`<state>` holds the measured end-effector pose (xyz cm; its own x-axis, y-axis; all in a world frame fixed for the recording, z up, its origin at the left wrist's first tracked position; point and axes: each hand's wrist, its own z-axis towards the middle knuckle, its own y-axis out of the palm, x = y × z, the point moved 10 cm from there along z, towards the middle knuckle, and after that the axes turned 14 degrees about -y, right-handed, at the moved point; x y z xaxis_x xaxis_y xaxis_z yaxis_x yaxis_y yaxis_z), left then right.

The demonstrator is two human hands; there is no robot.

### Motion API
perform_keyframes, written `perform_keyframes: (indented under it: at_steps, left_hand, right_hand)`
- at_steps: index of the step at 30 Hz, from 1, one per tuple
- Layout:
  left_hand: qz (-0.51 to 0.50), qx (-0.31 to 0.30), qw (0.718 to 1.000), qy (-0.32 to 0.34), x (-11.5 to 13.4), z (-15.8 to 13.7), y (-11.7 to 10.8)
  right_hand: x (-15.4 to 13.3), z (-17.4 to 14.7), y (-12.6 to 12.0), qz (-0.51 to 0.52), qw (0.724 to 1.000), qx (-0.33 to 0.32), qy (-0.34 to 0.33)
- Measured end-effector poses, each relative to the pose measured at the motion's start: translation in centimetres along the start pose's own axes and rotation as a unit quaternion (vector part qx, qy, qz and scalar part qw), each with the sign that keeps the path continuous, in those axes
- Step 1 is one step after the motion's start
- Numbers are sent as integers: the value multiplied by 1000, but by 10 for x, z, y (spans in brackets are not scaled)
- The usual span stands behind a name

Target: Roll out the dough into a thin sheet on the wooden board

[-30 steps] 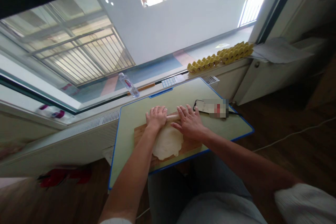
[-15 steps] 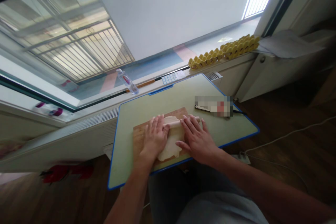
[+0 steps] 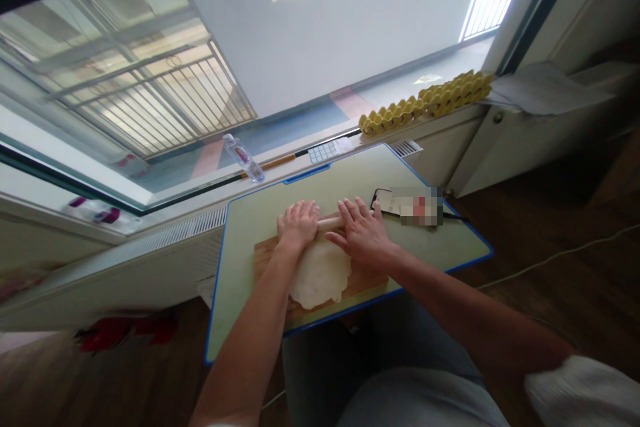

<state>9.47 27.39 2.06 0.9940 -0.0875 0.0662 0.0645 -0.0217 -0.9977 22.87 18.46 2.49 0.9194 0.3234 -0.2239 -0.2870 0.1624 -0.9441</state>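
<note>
A pale rolling pin lies crosswise at the far edge of a flat, whitish sheet of dough. My left hand rests on the pin's left end, fingers stretched forward over it. On its right part lies my right hand, with fingers spread and thumb pointing left above the dough. Both palms press from above rather than wrapping round. Under the dough is a wooden cutting board, partly covered by my hands and forearms.
The board sits on a small pale-green table with a blue rim. A phone, partly pixelated, lies to the right with a dark strip or cable. A clear bottle and yellow egg trays stand along the windowsill. A white cord crosses the floor.
Both hands and the rolling pin have moved forward, away from me, to the far edge of the dough. More of the dough now shows behind them.
</note>
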Motion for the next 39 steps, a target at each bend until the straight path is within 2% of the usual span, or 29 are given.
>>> perform_keyframes:
  at_steps: [4, 7, 10, 13, 16, 20, 28, 34, 39]
  left_hand:
    - [-5, 68, 998, -10, -10, -53, -6]
    - [-16, 85, 996, 16, -12, -99, -3]
    - [-16, 84, 996, 15, -14, -121, 0]
    - [-15, 53, 998, 5, -13, -112, 0]
    - [-12, 20, 1000, 0, -9, -84, -3]
    - [4, 9, 1000, 2, -1, -43, -7]
    - [-11, -60, 998, -17, 0, 15, 10]
    - [-11, -68, 998, -14, 0, 22, 11]
    - [2, -12, 1000, -10, -1, -9, 1]
  right_hand:
    - [-17, -38, 1, 2, 1000, 13, -27]
    - [-34, -71, 0, -3, 998, 20, -57]
    - [-41, -88, -3, -10, 997, 24, -71]
    - [-37, -81, -1, -7, 998, 21, -66]
    - [-25, -56, 2, 2, 998, 16, -53]
    - [-11, -22, 3, 2, 1000, 6, -23]
    - [2, 10, 3, 3, 1000, -1, -2]
    - [5, 15, 2, 4, 1000, 4, 2]
    - [-5, -4, 1, 6, 1000, 11, -16]
